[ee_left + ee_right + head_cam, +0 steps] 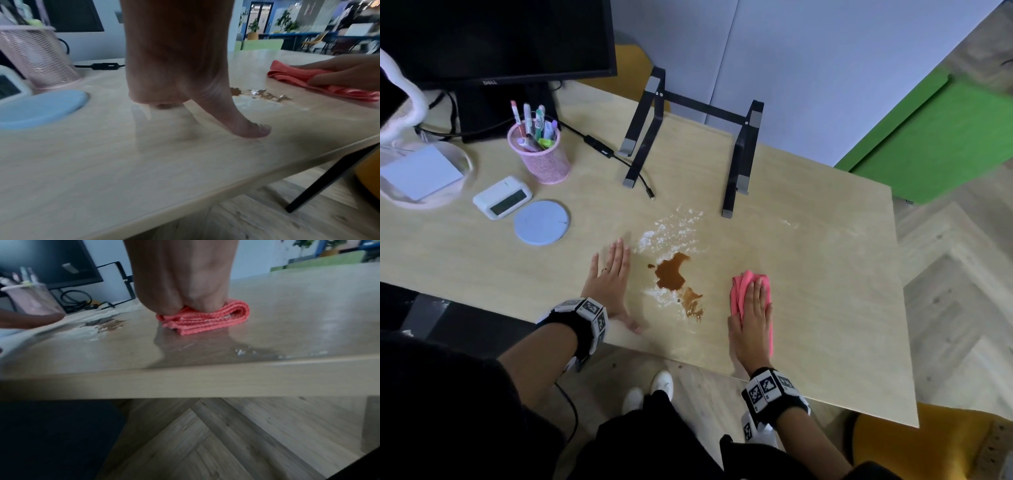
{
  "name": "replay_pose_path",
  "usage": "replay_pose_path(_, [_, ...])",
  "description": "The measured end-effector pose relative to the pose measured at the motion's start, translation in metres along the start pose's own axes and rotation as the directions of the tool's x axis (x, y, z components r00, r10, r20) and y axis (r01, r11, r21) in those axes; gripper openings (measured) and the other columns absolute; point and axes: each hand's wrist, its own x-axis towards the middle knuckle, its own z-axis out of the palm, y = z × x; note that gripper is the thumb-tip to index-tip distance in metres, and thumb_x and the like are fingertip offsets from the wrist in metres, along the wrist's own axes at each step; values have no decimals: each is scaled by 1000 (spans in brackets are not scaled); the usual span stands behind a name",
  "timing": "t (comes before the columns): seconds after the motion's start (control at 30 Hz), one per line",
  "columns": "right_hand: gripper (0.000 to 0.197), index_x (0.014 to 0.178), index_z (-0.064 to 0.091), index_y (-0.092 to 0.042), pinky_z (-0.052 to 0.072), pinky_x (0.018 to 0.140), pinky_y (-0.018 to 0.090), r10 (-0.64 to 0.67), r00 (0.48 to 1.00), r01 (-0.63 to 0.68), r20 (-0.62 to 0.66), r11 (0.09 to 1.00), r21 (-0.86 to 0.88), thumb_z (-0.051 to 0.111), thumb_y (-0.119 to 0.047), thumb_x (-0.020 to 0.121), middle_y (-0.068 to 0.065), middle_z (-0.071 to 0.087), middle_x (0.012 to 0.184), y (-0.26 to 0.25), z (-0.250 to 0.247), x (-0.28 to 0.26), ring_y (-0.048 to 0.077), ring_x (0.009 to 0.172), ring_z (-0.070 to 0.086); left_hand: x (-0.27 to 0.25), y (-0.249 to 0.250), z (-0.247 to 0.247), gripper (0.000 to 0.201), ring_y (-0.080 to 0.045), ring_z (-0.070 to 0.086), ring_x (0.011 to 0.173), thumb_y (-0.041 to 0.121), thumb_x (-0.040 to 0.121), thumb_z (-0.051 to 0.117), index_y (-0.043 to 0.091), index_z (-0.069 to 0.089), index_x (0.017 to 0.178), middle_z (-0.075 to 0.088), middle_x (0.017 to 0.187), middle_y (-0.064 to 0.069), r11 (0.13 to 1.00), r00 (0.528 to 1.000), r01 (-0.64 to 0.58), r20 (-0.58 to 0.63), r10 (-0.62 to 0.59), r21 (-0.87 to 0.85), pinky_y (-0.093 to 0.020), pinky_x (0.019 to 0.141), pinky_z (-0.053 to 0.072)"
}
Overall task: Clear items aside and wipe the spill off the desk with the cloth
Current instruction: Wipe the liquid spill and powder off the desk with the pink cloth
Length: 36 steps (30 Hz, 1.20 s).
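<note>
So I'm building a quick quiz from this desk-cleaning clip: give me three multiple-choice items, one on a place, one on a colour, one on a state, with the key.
1. Where does the brown spill lie?
A. between the two hands
B. under the laptop stand
C. beside the monitor

2. What colour is the cloth?
A. blue
B. pink
C. white

3. How is the right hand on the cloth?
A. lifting it off the desk
B. wringing it in a fist
C. pressing it flat with straight fingers

Key: 1 A, the spill sits on the desk between the left hand and the cloth. 2 B, the folded cloth shows pink in every view. 3 C, the head view shows the fingers stretched out flat on the cloth, which lies on the desk beside the spill.
</note>
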Motion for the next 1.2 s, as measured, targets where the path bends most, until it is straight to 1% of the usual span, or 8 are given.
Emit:
replay_pose_path(0.13, [75,149,-4,-9,-10,119,31,-3,1000,3,-2,1000,9,32,-33,86,4,-10,157,2,2,-1,13,145,-14,3,-25,-7,173,-35,-26,142,95,22,53,-3,-38,132,-35,149,-21,999,999,41,12,-41,15,-55,114,-11])
replay_pose_path(0.27, [72,148,2,-4,-5,119,37,19,999,-21,-26,997,-72,18,-30,83,10,-4,157,1,7,-1,22,146,-4,6,-38,-13,172,-34,-28,141,96,22,51,-3,-40,129,-37,148,-21,999,998,35,44,-36,25,-53,113,-13])
replay_pose_path(0.5, [72,148,8,-4,-3,120,38,213,967,-192,-141,970,152,17,-31,82,10,5,157,-24,25,-9,19,146,-3,12,-53,-16,174,-34,-23,143,97,9,36,-3,-38,130,-32,151,-21,997,998,-54,41,52,51,-52,116,-8])
replay_pose_path(0.63, [67,148,9,-2,-3,120,39,371,911,-325,-183,916,236,25,-18,84,12,3,157,-60,35,-15,19,145,-7,13,-61,-13,174,-34,-24,143,92,21,57,-3,-36,134,-32,151,-20,995,995,-92,32,91,39,-52,116,-9])
replay_pose_path(0.73, [62,148,3,-3,-7,119,37,456,877,-405,-154,872,277,29,-13,93,11,-3,158,-81,42,-18,21,145,-9,13,-60,-13,177,-33,-29,141,91,13,54,-1,-37,134,-35,150,-20,994,993,-105,45,106,-23,-52,116,-10])
replay_pose_path(0.9, [60,148,3,-4,-7,119,40,539,828,-477,-153,822,311,33,-11,96,11,-4,158,-113,53,-16,23,146,-9,14,-60,-11,175,-34,-31,140,85,24,66,-3,-32,139,-36,149,-20,993,994,-105,36,107,-45,-52,114,-13])
replay_pose_path(1.1, [70,148,5,-1,-6,118,34,436,886,-403,-159,893,199,43,-21,93,13,-2,157,-109,46,-22,20,143,-11,15,-62,-10,176,-32,-32,140,91,16,57,0,-38,134,-43,145,-16,990,990,-129,42,131,-55,-53,117,-10])
replay_pose_path(1.2, [72,147,2,4,-5,118,35,401,906,-389,-137,915,107,44,-14,91,19,-2,157,-101,46,-23,24,144,-11,16,-62,-10,176,-31,-31,140,94,9,46,0,-38,133,-38,149,-18,990,991,-127,43,130,-69,-54,117,-9])
